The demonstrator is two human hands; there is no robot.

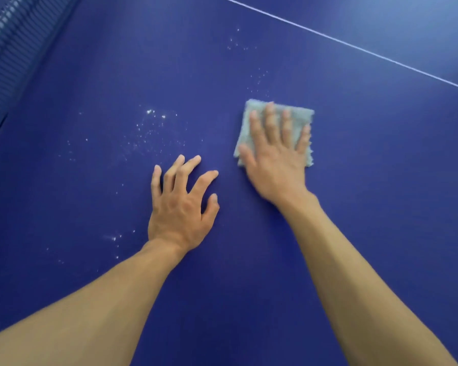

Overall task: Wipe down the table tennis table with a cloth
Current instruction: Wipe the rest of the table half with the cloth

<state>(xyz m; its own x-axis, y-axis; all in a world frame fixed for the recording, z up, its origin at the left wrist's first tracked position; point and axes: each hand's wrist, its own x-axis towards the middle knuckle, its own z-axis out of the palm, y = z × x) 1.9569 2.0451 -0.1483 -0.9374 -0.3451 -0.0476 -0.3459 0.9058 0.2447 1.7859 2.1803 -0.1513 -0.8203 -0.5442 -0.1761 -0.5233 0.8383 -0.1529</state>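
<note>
1. I'm pressing my right hand (278,165) flat on the cloth (300,117), with the fingers straight and spread a bit. I'm not gripping it, just holding it down with an open palm.
2. The cloth is a small, light grey, fuzzy square, folded, and it's lying on the blue tabletop (354,207) right of center in the frame. Its far edge and right edge are sticking out past my fingers.
3. My left hand (180,207) is sitting near the middle of the frame, just to the left of the cloth and not touching it. The fingers are fanned out and a little arched, and the tips are resting on the tabletop. It's not holding anything.
4. White specks (150,122) are showing on the tabletop, mostly to the left of center beyond my left hand. A few more are sitting by my left wrist and some above the cloth toward the top middle.
5. A thin white line (354,46) is running diagonally across the upper right of the frame.
6. The net (8,48) is showing in the upper left corner.
</note>
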